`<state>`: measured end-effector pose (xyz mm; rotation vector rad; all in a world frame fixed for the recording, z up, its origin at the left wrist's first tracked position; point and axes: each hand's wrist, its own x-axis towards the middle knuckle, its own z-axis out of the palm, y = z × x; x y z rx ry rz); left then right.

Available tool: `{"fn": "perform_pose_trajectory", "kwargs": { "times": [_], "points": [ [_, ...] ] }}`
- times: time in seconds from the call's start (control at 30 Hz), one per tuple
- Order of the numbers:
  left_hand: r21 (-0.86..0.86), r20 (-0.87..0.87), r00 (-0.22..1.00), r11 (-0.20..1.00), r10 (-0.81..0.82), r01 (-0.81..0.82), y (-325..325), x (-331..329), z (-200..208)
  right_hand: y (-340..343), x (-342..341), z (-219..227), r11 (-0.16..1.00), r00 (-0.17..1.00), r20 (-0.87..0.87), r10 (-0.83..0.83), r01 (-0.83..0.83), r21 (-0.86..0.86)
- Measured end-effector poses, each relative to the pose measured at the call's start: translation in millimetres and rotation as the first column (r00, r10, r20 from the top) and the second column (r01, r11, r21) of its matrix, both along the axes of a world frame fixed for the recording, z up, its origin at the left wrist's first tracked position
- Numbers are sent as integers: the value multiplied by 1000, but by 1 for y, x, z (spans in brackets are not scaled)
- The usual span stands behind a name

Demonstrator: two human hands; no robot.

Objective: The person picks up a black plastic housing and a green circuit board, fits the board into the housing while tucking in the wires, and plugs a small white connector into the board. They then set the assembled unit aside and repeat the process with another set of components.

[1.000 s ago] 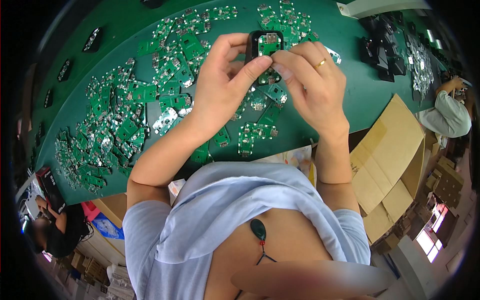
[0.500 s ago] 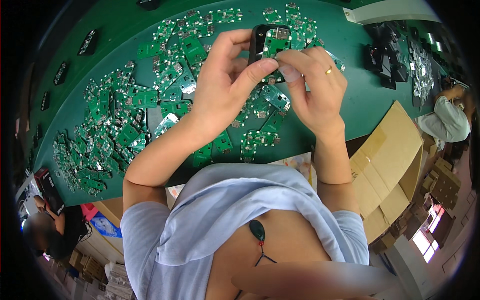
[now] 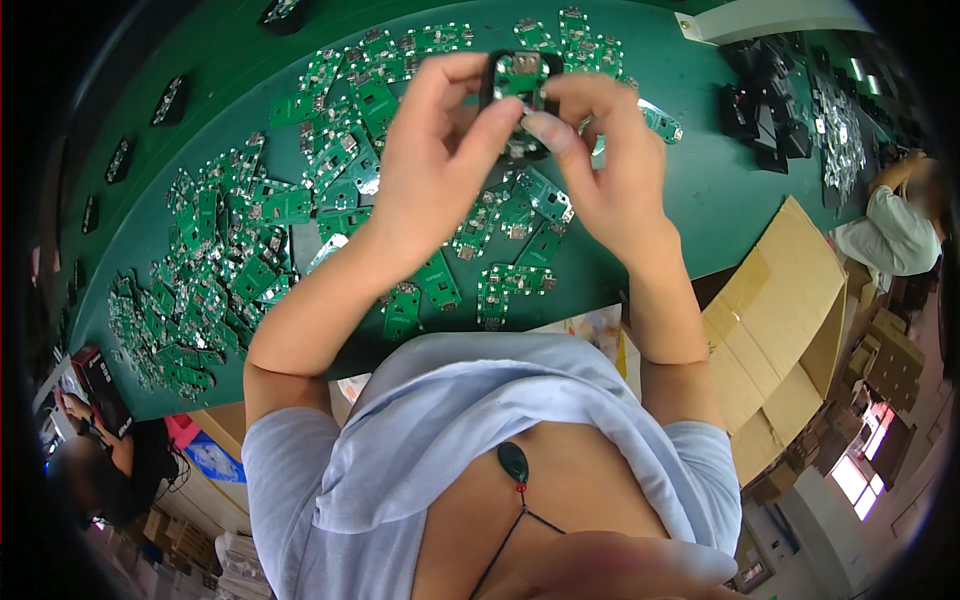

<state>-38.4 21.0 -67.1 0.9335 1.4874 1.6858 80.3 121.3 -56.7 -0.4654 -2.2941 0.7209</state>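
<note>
Between my two hands is a small black plastic case [image 3: 492,76] with a green circuit board [image 3: 520,82] lying in its open side. My left hand [image 3: 425,165] wraps round the case's left side, its thumb pressing on the board. My right hand [image 3: 625,165] closes on the case's right side, with the thumb tip low on the board near the left thumb. Motion blurs the fingertips a little, and the lower part of the case is partly hidden by the thumbs. Loose green circuit boards [image 3: 540,195] lie on the table just under the hands.
A big heap of green boards [image 3: 215,265] covers the green table [image 3: 725,215] at left. Black plastic cases [image 3: 765,105] and a pile of small silvery parts [image 3: 842,140] sit at far right. An opened cardboard box [image 3: 770,310] stands by my right elbow. Other people work on both sides.
Both hands have shifted slightly left with the case. My right fingers have moved from over the board to the case's right edge, and the right thumb now presses the board.
</note>
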Motion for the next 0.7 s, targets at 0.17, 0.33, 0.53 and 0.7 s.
{"fn": "perform_pose_trajectory", "kwargs": {
  "times": [0.17,0.33,0.53,0.7],
  "points": [
    [-1,-30,999,1000,15,-15,34,-27,-5,19,-25,16,748,994,88,65,10,-664],
    [-159,95,991,984,96,-80,84,-74,-10,84,-61,-11,989,990,-36,-136,138,55],
    [-333,-14,973,916,232,-223,156,-169,-82,151,-96,-35,962,889,373,-266,267,50],
    [-23,-659,672,884,338,-467,144,-152,-68,141,-94,-28,986,945,283,-163,168,4]
  ]
}}
